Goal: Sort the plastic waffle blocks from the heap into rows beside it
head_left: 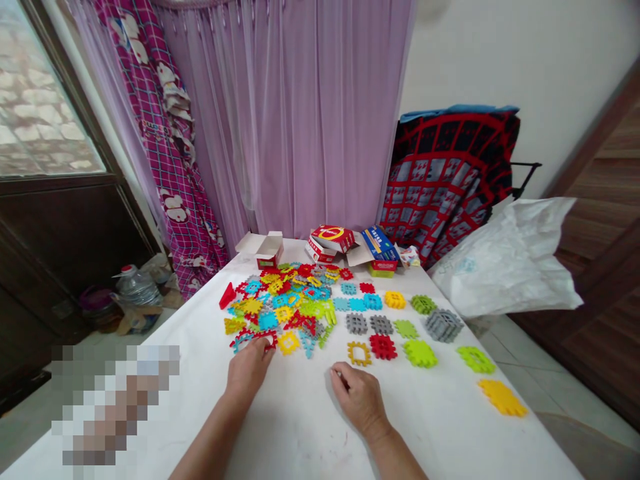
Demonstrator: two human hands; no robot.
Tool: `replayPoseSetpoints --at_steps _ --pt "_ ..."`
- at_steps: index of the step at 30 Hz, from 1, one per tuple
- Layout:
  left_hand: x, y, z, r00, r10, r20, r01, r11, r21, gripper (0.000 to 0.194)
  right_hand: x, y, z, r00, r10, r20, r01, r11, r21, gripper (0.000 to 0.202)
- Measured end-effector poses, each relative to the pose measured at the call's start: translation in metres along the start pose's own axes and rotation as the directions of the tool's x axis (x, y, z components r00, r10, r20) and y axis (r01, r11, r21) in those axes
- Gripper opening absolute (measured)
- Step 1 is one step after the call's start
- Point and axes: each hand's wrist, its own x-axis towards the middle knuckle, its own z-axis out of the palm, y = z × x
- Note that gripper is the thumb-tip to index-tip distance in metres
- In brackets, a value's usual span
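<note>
My left hand (250, 365) is at the near edge of a heap of plastic interlocking building pieces (295, 293) in red, yellow, blue, green and grey. Its fingers are bent together over a red notched frame piece (271, 338); the grip is partly hidden by the hand. A yellow square frame piece (289, 343) lies just right of it. My right hand (357, 395) rests on the white table, curled into a loose fist with nothing visible in it. Beyond it are a mustard frame piece (360, 354) and a red square stack (383, 347).
Grouped pieces stand on the right, including a tall grey stack (444, 325), a green stack (421, 353) and a yellow stack (503, 398). Small opened boxes (331, 238) line the far edge. A white plastic bag (505, 260) hangs beside the right edge.
</note>
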Motion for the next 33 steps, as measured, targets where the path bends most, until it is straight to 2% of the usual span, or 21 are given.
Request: replayPoseSetpoints --at_steps 4,7,9,11,14,17,20,25,29,33 --pt "0.002 0.003 -0.005 0.999 0.023 -0.043 -0.030 0.985 -0.167 0.016 -0.001 0.001 0.004 0.999 0.007 -0.044 -0.007 1.000 -0.009 0.029" --pt "0.005 0.015 0.002 0.999 0.042 -0.030 -0.050 0.929 -0.368 0.028 0.000 0.001 0.006 0.998 0.050 -0.048 -0.049 0.998 0.030 0.028" --pt "0.007 0.029 0.014 0.998 0.048 0.039 -0.021 0.859 -0.511 0.045 0.003 -0.002 0.006 0.991 0.115 -0.067 -0.107 0.989 0.105 0.028" --pt "0.007 0.045 0.027 0.990 0.065 0.124 0.028 0.776 -0.630 0.054 0.007 -0.005 0.006 0.973 0.213 -0.090 -0.188 0.955 0.228 0.028" --pt "0.003 0.064 0.043 0.967 0.112 0.230 0.098 0.666 -0.739 0.057 0.014 -0.008 0.006 0.913 0.402 -0.062 -0.330 0.820 0.467 0.038" --pt "-0.002 0.072 0.051 0.940 0.152 0.306 0.159 0.599 -0.785 0.057 0.019 -0.009 0.008 0.848 0.530 0.010 -0.408 0.640 0.651 0.045" --pt "-0.006 0.069 0.053 0.917 0.182 0.354 0.199 0.562 -0.803 0.054 0.021 -0.008 0.010 0.810 0.584 0.049 -0.431 0.537 0.725 0.041" --pt "-0.008 0.062 0.051 0.911 0.199 0.361 0.213 0.524 -0.825 0.054 0.021 -0.007 0.007 0.774 0.631 0.054 -0.451 0.489 0.747 0.043" --pt "-0.010 0.064 0.051 0.904 0.206 0.374 0.217 0.533 -0.818 0.057 0.019 -0.012 0.005 0.738 0.671 0.080 -0.473 0.429 0.769 0.043" --pt "-0.012 0.067 0.055 0.901 0.204 0.383 0.221 0.544 -0.809 0.052 0.016 -0.020 0.010 0.732 0.666 0.147 -0.499 0.376 0.781 0.044"
